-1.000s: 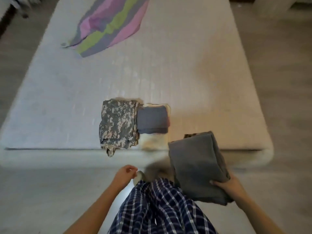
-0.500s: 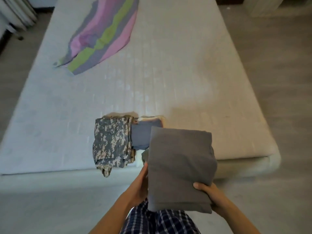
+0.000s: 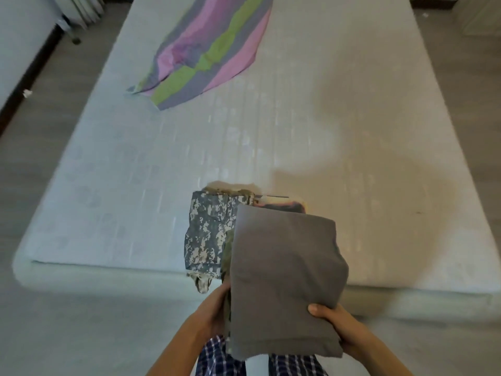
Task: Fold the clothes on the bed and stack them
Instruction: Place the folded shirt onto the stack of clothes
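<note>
The bed point(image 3: 130, 191) fills most of the view, its bare white quilted top running from the near edge away to the far side. Grey floor point(image 3: 54, 335) lies around it.

On the far part of the bed, left of the middle, a striped cloth point(image 3: 214, 50) in pink, green and grey lies spread out and unfolded.

A grey folded cloth point(image 3: 284, 275) is held up over the near edge of the bed, right of the middle, and covers most of what lies under it. An olive layer shows along its left edge.

Just to its left, a folded camouflage garment point(image 3: 208, 232) lies on the bed at the near edge, one corner hanging over. Beside it, on the right, a pale folded piece point(image 3: 282, 206) peeks out past the far edge of the grey cloth. Whether the grey cloth touches either cannot be told.

The left hand point(image 3: 214, 310) grips the near left edge of the grey cloth. The right hand point(image 3: 334, 325) holds the near right corner, thumb on top and fingers underneath.

Checked trousers point(image 3: 217, 356) show at the bottom.
</note>
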